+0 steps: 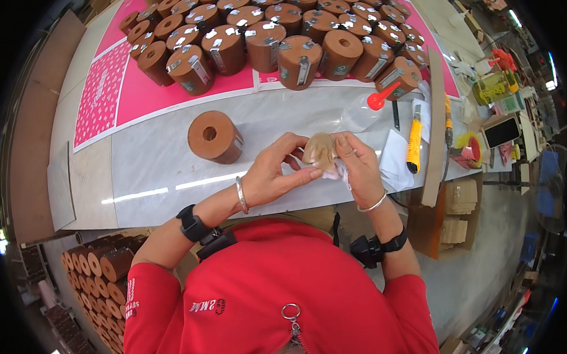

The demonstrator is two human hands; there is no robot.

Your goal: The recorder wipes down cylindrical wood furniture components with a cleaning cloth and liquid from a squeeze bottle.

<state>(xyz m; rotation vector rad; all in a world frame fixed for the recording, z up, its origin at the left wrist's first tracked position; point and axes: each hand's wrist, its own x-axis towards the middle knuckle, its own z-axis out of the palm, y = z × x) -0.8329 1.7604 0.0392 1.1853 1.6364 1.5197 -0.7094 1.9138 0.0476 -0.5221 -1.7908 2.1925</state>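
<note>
In front of my chest, above the table, both hands meet at a glossy beige, rounded piece (320, 151); I cannot make out its kind. The fingers and thumb of my left hand (276, 167) close on its left side. My right hand (359, 167) pinches its right side, with a crumpled white cloth-like bit (338, 171) below the fingers. To the left of my hands a brown cylinder (215, 137) with a round hole in its top stands on the grey marbled tabletop (153, 166). Just beyond my right hand is a clear squeeze bottle (360, 114) with a red nozzle.
Rows of brown cylinders (246, 41), many with metal strips, stand on a pink sheet (136, 97) at the back. Right of my hands lie a yellow utility knife (414, 141), white paper (393, 157) and a long flat strip (434, 126). More cylinders (99, 283) are stacked at lower left.
</note>
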